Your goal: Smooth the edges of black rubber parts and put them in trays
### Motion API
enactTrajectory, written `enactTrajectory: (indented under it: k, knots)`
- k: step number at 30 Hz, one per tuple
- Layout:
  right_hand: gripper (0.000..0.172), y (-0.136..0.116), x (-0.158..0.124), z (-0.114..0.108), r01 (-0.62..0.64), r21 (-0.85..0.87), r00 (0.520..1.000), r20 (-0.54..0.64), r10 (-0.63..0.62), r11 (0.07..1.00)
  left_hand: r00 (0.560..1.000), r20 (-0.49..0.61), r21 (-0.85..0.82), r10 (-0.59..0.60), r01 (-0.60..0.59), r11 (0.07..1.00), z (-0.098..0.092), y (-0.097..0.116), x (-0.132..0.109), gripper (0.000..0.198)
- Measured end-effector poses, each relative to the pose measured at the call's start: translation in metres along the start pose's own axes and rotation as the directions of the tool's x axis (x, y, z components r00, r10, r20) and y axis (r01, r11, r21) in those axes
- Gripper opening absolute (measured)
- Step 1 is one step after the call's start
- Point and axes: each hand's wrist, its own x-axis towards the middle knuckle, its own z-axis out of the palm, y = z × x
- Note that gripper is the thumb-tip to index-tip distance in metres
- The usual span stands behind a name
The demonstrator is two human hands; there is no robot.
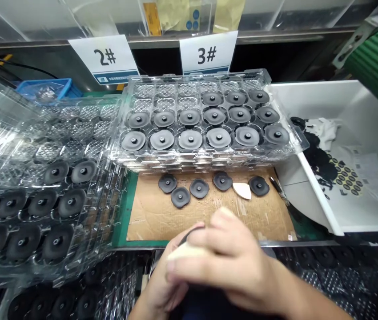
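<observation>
My left hand (pixel 162 284) is closed at the bottom centre, around a black rounded part (pixel 192 230); only its dark curved edge shows. Over it comes my right hand (pixel 239 262), which pinches a cream-coloured pad (pixel 187 251) between thumb and fingers against that part. Both hands are slightly blurred, and my right hand hides most of what lies between them. Beyond them, on a cardboard sheet (pixel 155 218), lie several black rounded discs (pixel 199 188) with a small central stud. Among these discs is a white wedge-shaped pad (pixel 242 190).
A stack of clear trays (pixel 189 155) with black discs stands behind the cardboard. More filled trays (pixel 92 195) are at left. On the right, a white bin (pixel 362 213) holds black scraps and a sticker sheet (pixel 347 175). A pen (pixel 276 184) lies beside the cardboard.
</observation>
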Motion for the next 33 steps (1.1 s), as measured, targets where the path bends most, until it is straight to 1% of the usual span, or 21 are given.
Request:
enactTrajectory:
  k: [1, 2, 3, 4, 6, 8, 10, 12, 14, 16, 19, 20, 22, 23, 24, 26, 27, 28, 30, 31, 33]
  knots:
    - [0.026, 0.007, -0.005, -0.001, -0.059, 0.037, 0.996, -0.069, 0.062, 0.998, 1.0, 0.024, -0.032, -0.015, 0.016, 0.999, 0.002, 0.001, 0.001, 0.059]
    - [0.028, 0.017, -0.012, -0.001, -0.161, 0.067, 0.974, -0.151, 0.169, 0.985, 0.997, 0.069, -0.08, -0.031, 0.036, 0.996, 0.004, 0.002, 0.001, 0.062]
    - [0.029, 0.029, -0.02, -0.001, -0.281, 0.101, 0.932, -0.21, 0.297, 0.954, 0.991, 0.125, -0.134, -0.043, 0.06, 0.989, 0.005, 0.003, 0.001, 0.065]
    - [0.028, 0.042, -0.03, 0.001, -0.392, 0.137, 0.878, -0.24, 0.414, 0.91, 0.984, 0.17, -0.184, -0.052, 0.083, 0.979, 0.006, 0.004, 0.001, 0.065]
    - [0.023, 0.069, -0.052, 0.011, -0.543, 0.18, 0.794, -0.21, 0.571, 0.82, 0.972, 0.226, -0.254, -0.063, 0.122, 0.959, 0.006, 0.005, 0.001, 0.061]
    - [0.021, 0.09, -0.073, 0.027, -0.606, 0.19, 0.755, -0.17, 0.634, 0.772, 0.966, 0.251, -0.293, -0.065, 0.14, 0.946, 0.005, 0.005, 0.002, 0.056]
    - [0.023, 0.099, -0.091, 0.044, -0.624, 0.199, 0.723, -0.222, 0.655, 0.756, 0.961, 0.266, -0.323, -0.071, 0.158, 0.933, 0.005, 0.004, 0.004, 0.054]
    - [0.024, 0.097, -0.101, 0.054, -0.634, 0.227, 0.678, -0.298, 0.672, 0.739, 0.956, 0.28, -0.336, -0.082, 0.178, 0.925, 0.006, 0.003, 0.007, 0.056]
    - [0.023, 0.087, -0.102, 0.056, -0.628, 0.275, 0.647, -0.335, 0.685, 0.728, 0.954, 0.286, -0.34, -0.089, 0.188, 0.922, 0.009, 0.003, 0.008, 0.059]
    - [0.021, 0.076, -0.097, 0.051, -0.613, 0.327, 0.639, -0.329, 0.695, 0.719, 0.957, 0.276, -0.338, -0.088, 0.182, 0.923, 0.011, 0.003, 0.01, 0.06]
    - [0.019, 0.065, -0.088, 0.043, -0.585, 0.387, 0.664, -0.276, 0.695, 0.712, 0.965, 0.258, -0.268, -0.038, 0.109, 0.957, 0.014, 0.002, 0.013, 0.058]
    - [0.018, 0.063, -0.087, 0.042, -0.578, 0.4, 0.673, -0.259, 0.692, 0.711, 0.97, 0.242, -0.2, 0.009, 0.041, 0.979, 0.015, 0.002, 0.014, 0.057]
    - [0.016, 0.059, -0.086, 0.042, -0.568, 0.419, 0.681, -0.244, 0.691, 0.708, 0.973, 0.193, 0.047, 0.127, -0.139, 0.989, 0.017, 0.001, 0.015, 0.062]
    - [0.015, 0.057, -0.086, 0.043, -0.568, 0.426, 0.675, -0.248, 0.695, 0.704, 0.967, 0.169, 0.209, 0.193, -0.226, 0.951, 0.017, 0.001, 0.015, 0.069]
    - [0.015, 0.055, -0.087, 0.044, -0.569, 0.431, 0.664, -0.262, 0.701, 0.7, 0.954, 0.157, 0.372, 0.254, -0.296, 0.88, 0.017, 0.0, 0.015, 0.077]
    - [0.017, 0.05, -0.09, 0.044, -0.564, 0.442, 0.63, -0.316, 0.709, 0.698, 0.921, 0.204, 0.62, 0.332, -0.384, 0.684, 0.017, 0.0, 0.013, 0.09]
    - [0.019, 0.046, -0.091, 0.043, -0.551, 0.451, 0.619, -0.344, 0.707, 0.702, 0.903, 0.249, 0.691, 0.349, -0.419, 0.589, 0.016, 0.0, 0.012, 0.095]
    - [0.02, 0.042, -0.091, 0.042, -0.531, 0.464, 0.616, -0.363, 0.699, 0.709, 0.883, 0.291, 0.734, 0.368, -0.453, 0.507, 0.015, 0.0, 0.011, 0.098]
    - [0.021, 0.034, -0.09, 0.037, -0.474, 0.502, 0.639, -0.369, 0.675, 0.724, 0.848, 0.359, 0.769, 0.39, -0.505, 0.391, 0.013, -0.001, 0.009, 0.104]
    - [0.021, 0.03, -0.089, 0.034, -0.452, 0.52, 0.662, -0.348, 0.663, 0.725, 0.835, 0.376, 0.775, 0.403, -0.521, 0.357, 0.012, -0.001, 0.008, 0.105]
    - [0.02, 0.024, -0.084, 0.026, -0.444, 0.534, 0.714, -0.274, 0.644, 0.72, 0.824, 0.389, 0.777, 0.412, -0.534, 0.335, 0.01, 0.0, 0.007, 0.105]
